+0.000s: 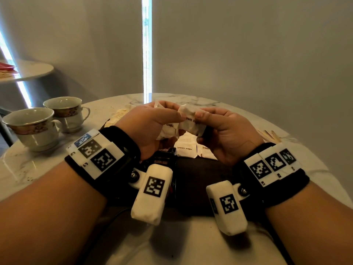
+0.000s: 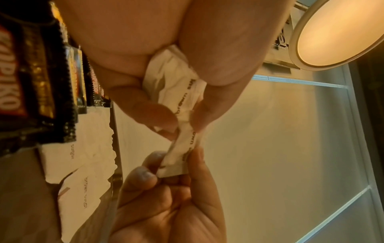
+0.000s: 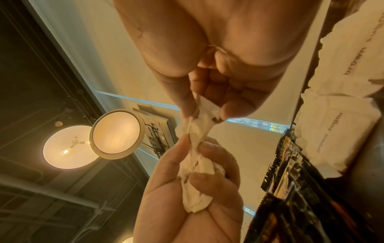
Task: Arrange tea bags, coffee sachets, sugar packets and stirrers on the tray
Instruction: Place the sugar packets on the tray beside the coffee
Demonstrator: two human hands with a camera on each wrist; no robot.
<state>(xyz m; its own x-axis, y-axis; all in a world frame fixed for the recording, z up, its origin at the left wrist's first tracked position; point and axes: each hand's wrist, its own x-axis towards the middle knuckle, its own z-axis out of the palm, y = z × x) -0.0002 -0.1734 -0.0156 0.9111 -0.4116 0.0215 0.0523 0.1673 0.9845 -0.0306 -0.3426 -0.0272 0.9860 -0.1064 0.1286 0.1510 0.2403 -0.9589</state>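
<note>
Head view, hands (image 1: 177, 123) pinching crumpled white brown sugar packets (image 1: 191, 121)

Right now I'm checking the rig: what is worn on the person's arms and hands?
Both forearms are bare, with no sleeves or gloves. Each wrist carries a black strap bearing white blocks printed with black square codes, and a white capsule-shaped camera pod with its own code hangs under the left hand and right hand.
</note>
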